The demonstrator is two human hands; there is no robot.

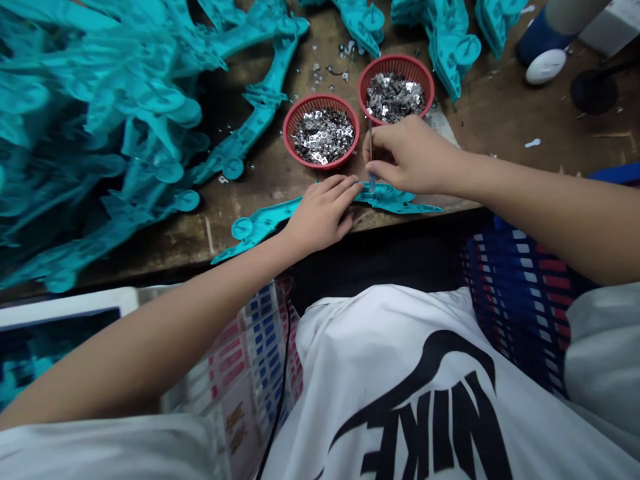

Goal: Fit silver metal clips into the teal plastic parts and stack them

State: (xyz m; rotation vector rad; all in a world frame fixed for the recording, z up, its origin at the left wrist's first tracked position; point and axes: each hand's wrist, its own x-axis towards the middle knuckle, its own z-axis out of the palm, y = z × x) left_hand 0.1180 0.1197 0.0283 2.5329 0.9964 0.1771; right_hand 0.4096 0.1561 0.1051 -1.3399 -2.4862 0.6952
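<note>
A long turquoise plastic part [270, 217] lies along the table's near edge, with round discs and ribs on it. My left hand [323, 210] grips its middle, fingers laid over the top and thumb at the near side, hiding that stretch. My right hand [413, 157] is closed in a pinch on a thin, pen-like tool [371, 183]. Its narrow metallic shaft sticks up above the fingers, and its bluish lower end meets the part just right of my left fingertips. The tool's exact kind cannot be made out.
Two red baskets [285, 133] of small shiny metal pieces stand just beyond my hands. A big heap of turquoise parts [125, 87] covers the left; more parts [450, 47] lie at the back. Loose metal bits dot the table. A blue crate [515, 300] stands below right.
</note>
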